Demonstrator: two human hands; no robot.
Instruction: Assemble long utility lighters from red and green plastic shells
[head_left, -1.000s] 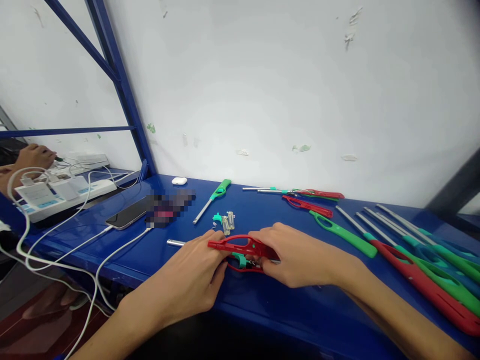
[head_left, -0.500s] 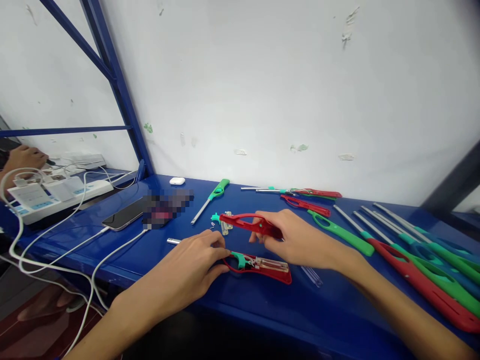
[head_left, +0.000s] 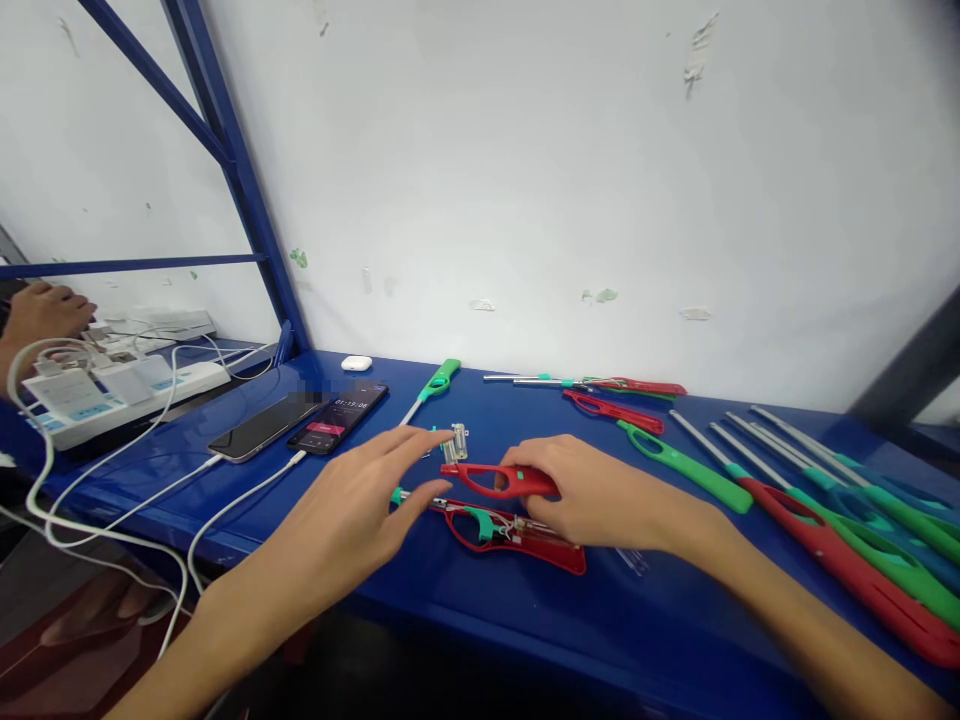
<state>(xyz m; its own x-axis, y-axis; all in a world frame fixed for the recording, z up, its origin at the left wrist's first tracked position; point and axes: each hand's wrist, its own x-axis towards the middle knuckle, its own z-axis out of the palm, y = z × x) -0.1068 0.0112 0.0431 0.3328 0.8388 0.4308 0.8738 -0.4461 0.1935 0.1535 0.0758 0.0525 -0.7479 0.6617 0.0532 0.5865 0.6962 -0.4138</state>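
My right hand (head_left: 592,495) is closed round one red half-shell (head_left: 499,479) of a long lighter handle, held low over the blue bench (head_left: 525,610). The other red half (head_left: 517,530), with a teal trigger and clear inner parts, lies on the bench just below it. My left hand (head_left: 360,500) hovers open, fingers stretched toward small metal and teal parts (head_left: 452,442) behind the shell. It holds nothing.
Two phones (head_left: 300,420) on white cables lie at the left, with a white earbud case (head_left: 357,363) behind. A green lighter (head_left: 427,390) lies mid-bench. Several red, green and teal lighters (head_left: 840,500) fill the right side. Another person's hand (head_left: 41,310) rests by a power strip (head_left: 112,385) at far left.
My right hand lifted the top red half-shell off the lighter and lowered it again. My left hand let go of the lower half and reached forward toward the small parts.
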